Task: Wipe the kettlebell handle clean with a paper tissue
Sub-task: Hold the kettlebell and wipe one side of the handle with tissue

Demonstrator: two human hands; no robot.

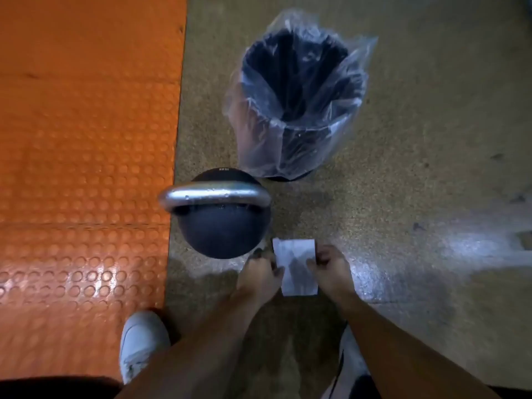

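Two hands, left hand point(260, 272) and right hand point(331, 264), pinch a paper tissue point(296, 266) over speckled floor point(431, 139) beside the kettlebell point(221, 226), a lined bin point(299, 105) and an orange studded mat point(86, 139).

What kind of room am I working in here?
Most likely a gym or workout area: a black kettlebell with a steel handle stands on the speckled floor, beside an orange studded rubber mat, with a plastic-lined bin close by.

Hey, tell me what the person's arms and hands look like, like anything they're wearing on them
Both forearms are bare: no sleeves reach into view. The left hand and right hand wear no gloves, and no watch, bracelet or ring shows. The left fingernails look dark, perhaps painted, though blur makes that uncertain.
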